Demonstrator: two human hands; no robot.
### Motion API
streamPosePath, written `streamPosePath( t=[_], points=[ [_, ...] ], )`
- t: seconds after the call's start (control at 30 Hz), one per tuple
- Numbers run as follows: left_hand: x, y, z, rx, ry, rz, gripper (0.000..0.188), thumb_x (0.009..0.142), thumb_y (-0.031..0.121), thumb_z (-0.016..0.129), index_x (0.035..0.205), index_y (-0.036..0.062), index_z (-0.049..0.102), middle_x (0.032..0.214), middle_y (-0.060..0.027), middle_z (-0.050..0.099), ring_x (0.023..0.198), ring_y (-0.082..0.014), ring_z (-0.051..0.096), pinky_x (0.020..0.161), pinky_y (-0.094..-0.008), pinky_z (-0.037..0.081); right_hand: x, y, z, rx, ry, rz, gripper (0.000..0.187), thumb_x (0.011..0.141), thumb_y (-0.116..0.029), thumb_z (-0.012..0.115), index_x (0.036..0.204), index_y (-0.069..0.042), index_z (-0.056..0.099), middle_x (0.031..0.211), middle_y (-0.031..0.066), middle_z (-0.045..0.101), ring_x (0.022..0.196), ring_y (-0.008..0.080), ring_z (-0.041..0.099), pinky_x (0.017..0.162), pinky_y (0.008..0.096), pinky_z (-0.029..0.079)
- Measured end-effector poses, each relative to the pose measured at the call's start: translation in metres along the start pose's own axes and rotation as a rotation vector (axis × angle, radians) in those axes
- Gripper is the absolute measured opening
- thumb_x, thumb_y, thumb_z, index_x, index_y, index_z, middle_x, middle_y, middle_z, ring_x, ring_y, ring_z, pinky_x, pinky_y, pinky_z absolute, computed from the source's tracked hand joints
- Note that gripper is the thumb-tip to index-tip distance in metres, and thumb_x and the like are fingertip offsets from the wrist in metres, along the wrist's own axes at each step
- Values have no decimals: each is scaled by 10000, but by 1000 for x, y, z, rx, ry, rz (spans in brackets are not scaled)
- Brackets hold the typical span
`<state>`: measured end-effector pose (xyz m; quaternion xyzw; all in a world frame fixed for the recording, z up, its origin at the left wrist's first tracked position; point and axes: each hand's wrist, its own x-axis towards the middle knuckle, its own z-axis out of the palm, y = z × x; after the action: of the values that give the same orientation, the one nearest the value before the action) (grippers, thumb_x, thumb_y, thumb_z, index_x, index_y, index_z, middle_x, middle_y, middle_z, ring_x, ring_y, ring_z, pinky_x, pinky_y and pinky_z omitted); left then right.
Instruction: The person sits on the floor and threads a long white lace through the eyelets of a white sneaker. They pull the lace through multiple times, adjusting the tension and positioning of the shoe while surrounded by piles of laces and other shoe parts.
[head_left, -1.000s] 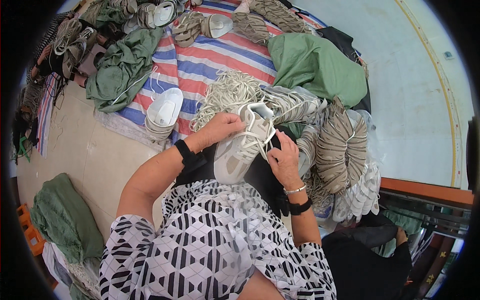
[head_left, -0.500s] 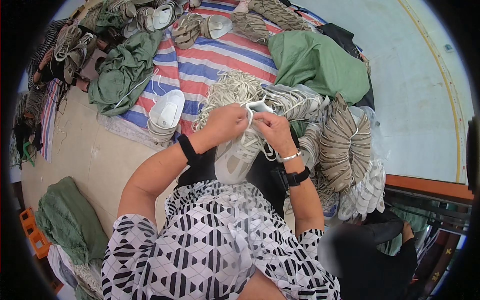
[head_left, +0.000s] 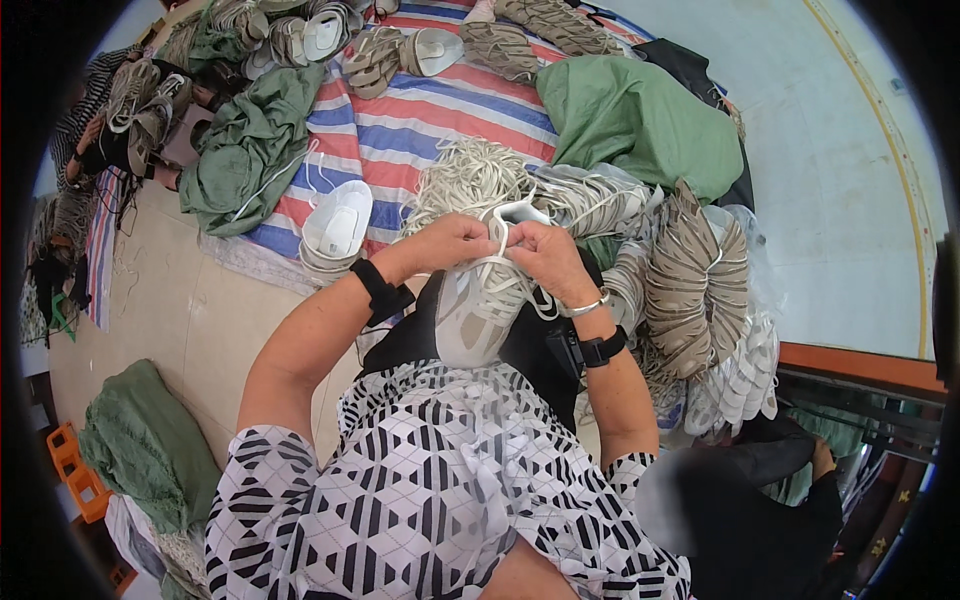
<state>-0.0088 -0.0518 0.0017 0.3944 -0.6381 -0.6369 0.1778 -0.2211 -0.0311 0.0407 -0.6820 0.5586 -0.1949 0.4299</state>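
A pale beige and white shoe upper [head_left: 470,325] rests on my lap, its toe toward me and its opening away from me. My left hand [head_left: 452,243] is closed at the left side of the opening, its fingertips pinching the off-white shoelace [head_left: 497,266]. On the opposite side my right hand [head_left: 552,262] also pinches this lace, close to the shoe's tongue. The fingertips of both hands nearly meet, and they partly hide the lace. Just beyond them lies a big tangled heap of off-white laces [head_left: 470,178].
Bundled shoe uppers [head_left: 697,285] stand at my right, beside a green sack [head_left: 640,125]. White-lined uppers [head_left: 336,222] are stacked at left on the striped sheet [head_left: 400,125]. Another green sack [head_left: 150,440] lies at lower left, by an orange crate [head_left: 78,475]. A person in black [head_left: 760,520] sits at lower right.
Both hands stay at the shoe's opening, with small shifts of the fingers. The lace now crosses the shoe's front between them more visibly. The view has shifted slightly.
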Motion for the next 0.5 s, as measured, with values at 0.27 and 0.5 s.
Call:
streamPosePath(
  t=[0.27, 0.5],
  points=[
    [-8, 13, -11, -245, -73, -173, 303, 976, 337, 551, 827, 93, 653, 780, 55, 589, 704, -37, 490, 632, -208, 395, -23, 37, -52, -300, 270, -66, 158, 822, -264, 662, 844, -108, 668, 758, 131, 670, 731, 330, 653, 669, 416, 505],
    [-26, 20, 2, -220, -98, -79, 224, 907, 264, 605, 827, 69, 679, 817, 23, 633, 761, -67, 517, 715, -219, 399, -61, 71, -52, -129, 379, 6, 210, 834, -261, 681, 851, -52, 677, 1103, 151, 635, 942, 332, 611, 812, 397, 478]
  ],
)
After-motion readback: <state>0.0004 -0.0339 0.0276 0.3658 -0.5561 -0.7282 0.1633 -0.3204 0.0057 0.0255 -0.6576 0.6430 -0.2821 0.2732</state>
